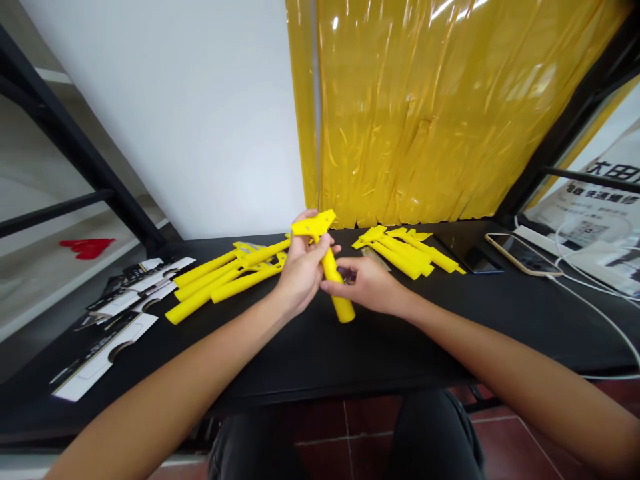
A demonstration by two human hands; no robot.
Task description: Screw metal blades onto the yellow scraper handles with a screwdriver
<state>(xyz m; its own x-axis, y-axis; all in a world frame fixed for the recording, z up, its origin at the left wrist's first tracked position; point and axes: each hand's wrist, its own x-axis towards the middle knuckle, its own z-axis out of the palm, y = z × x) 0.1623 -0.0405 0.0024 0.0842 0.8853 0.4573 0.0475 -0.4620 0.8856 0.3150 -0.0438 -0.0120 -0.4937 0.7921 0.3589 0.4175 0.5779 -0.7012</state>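
Forearms [165,393] reaching out over black table [310,360], yellow T-piece [336,283] held tilted above table's middle, flat head up. Left hand [300,273] clenched round its neck; right hand [363,287] with fingertips [329,287] on shaft, grip unclear. Likely light, stiff plastic, slightly slick; round shaft probably safest hold. 2 yellow piles [225,277] on table, left and right.

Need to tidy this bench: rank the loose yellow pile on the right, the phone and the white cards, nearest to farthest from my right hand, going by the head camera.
From the right hand:
1. Yellow plastic pieces: just ahead, beyond the fingertips.
2. Phone: farther right, towards the back.
3. White printed cards: far left, beyond the left hand.
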